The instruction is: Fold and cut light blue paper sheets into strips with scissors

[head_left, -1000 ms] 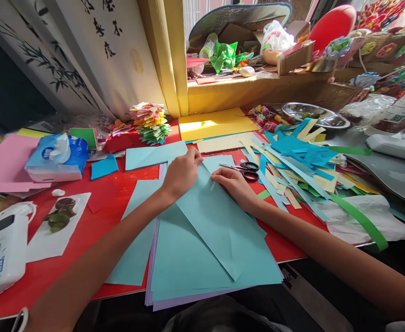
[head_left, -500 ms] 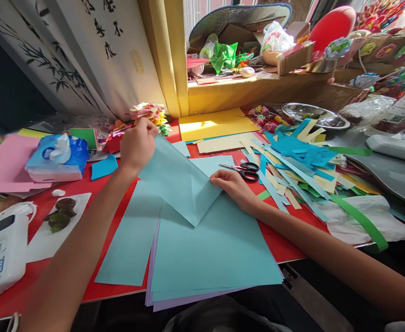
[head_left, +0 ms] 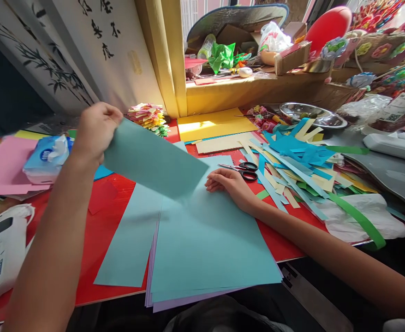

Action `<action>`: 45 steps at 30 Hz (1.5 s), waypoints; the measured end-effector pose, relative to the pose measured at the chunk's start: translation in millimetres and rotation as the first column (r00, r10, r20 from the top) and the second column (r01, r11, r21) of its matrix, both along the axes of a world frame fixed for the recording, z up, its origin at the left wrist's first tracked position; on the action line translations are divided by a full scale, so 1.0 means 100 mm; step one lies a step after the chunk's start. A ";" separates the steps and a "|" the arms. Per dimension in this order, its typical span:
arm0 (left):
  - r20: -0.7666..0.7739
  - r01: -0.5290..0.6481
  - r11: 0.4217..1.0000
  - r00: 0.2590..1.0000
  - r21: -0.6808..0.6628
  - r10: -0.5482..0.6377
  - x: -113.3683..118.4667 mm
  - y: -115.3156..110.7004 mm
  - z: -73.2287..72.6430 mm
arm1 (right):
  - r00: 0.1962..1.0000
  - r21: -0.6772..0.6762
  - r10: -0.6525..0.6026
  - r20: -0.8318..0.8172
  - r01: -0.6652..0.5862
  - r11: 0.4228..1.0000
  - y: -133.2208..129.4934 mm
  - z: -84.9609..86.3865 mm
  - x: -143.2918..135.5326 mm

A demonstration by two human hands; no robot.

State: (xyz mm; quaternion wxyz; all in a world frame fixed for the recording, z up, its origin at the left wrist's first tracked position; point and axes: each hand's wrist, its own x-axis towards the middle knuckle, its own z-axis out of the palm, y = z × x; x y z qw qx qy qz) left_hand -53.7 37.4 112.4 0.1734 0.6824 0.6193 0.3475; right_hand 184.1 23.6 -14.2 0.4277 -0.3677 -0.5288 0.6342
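Note:
My left hand [head_left: 98, 131] pinches one corner of a rectangular blue-green paper sheet [head_left: 154, 159], raised over the table and slanting down to the right. My right hand [head_left: 228, 184] rests on the upper part of a paper stack [head_left: 216, 244], its fingers curled together and nothing seen in them. The sheet's far corner lies just left of those fingertips, apart from them. Light blue sheets top the stack, with lilac ones showing along the edges. A separate light blue strip of paper [head_left: 126, 244] lies left of the stack. Black-handled scissors [head_left: 247, 171] lie just beyond my right hand.
Cut paper strips [head_left: 292, 157] are heaped at the right, near a metal bowl [head_left: 313, 115]. Yellow paper [head_left: 216, 125] lies at the back. A tissue pack [head_left: 45, 159] and a white device [head_left: 2, 258] sit at the left. The red table's front edge is close to me.
My left hand has moved left and up with the sheet. My right hand has let go of the sheet's other side and stays in place over the stack.

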 end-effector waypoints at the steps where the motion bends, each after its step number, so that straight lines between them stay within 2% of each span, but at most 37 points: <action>1: 0.000 0.015 0.999 1.000 -0.031 -0.015 0.10 -0.02 -0.07 | 1.000 -0.013 -0.010 -0.029 0.010 1.000 0.01 0.00 0.00; 5: -0.008 0.106 0.986 0.994 -0.127 -0.107 0.50 -0.06 -0.43 | 0.994 -0.053 -0.002 -0.108 -0.004 0.999 0.01 0.01 0.00; 10: -0.026 0.297 0.912 0.948 -0.282 -0.316 0.74 -0.05 -0.72 | 0.998 -0.071 0.045 -0.040 -0.047 0.996 -0.01 0.02 0.00; 14: -0.030 0.283 0.931 0.954 -0.230 -0.297 0.84 -0.11 -0.84 | 0.997 -0.053 0.070 0.023 -0.069 0.996 -0.03 0.01 0.03; 18: -0.058 0.232 0.957 0.968 -0.177 -0.245 0.90 -0.17 -0.90 | 0.996 -0.005 0.021 0.085 -0.021 1.000 -0.01 0.01 0.03; 24: -0.094 0.125 0.986 0.986 -0.114 -0.136 0.85 -0.10 -0.86 | 0.981 0.053 -0.039 0.192 0.029 0.998 -0.01 0.02 0.02; 30: -0.091 0.061 0.997 0.994 -0.046 -0.065 0.54 0.13 -0.74 | 0.974 0.067 -0.020 0.226 0.005 0.998 0.00 0.00 0.03; 36: -0.120 -0.009 0.999 0.993 0.037 0.014 0.32 0.24 -0.59 | 0.972 0.045 -0.003 0.237 -0.008 0.999 -0.01 -0.01 0.03; 38: -0.138 -0.051 0.996 0.989 0.079 0.061 0.20 0.28 -0.55 | 0.970 0.068 -0.012 0.243 -0.005 0.998 -0.02 -0.01 0.03; 42: -0.094 -0.225 0.957 0.965 0.183 0.245 -0.21 0.37 -0.45 | 0.982 0.041 0.021 0.186 -0.030 0.999 -0.02 0.00 0.02; 45: -0.025 -0.264 0.951 0.962 0.162 0.271 -0.48 0.37 -0.34 | 0.996 -0.007 0.045 0.079 -0.044 0.999 -0.02 0.00 0.00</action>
